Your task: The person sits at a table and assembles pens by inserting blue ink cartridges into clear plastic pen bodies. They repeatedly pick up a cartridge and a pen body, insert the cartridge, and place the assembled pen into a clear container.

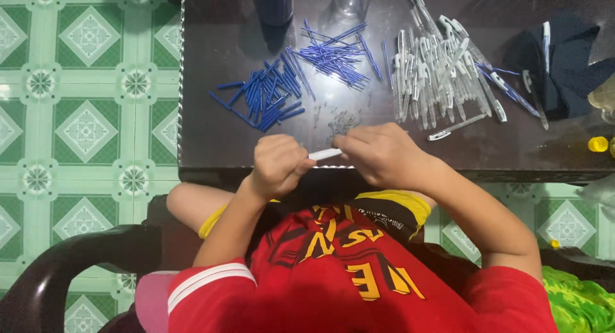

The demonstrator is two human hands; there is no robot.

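My left hand (278,164) and my right hand (379,155) meet at the near edge of a dark table (211,141). Between them they hold one white pen barrel (325,154), lying level; each hand grips one end. Just beyond the hands lies a small scatter of tiny metal springs (341,123). A pile of short blue pen parts (268,95) lies left of centre, thin blue refills (336,53) lie behind it, and a heap of clear pen barrels (435,70) lies to the right.
A dark blue cup (272,3) and a clear glass (349,1) stand at the table's far edge. A dark cloth (564,64) and a yellow cap (598,143) sit at the right. Green patterned floor tiles (86,128) lie left. A dark chair arm (70,256) curves at lower left.
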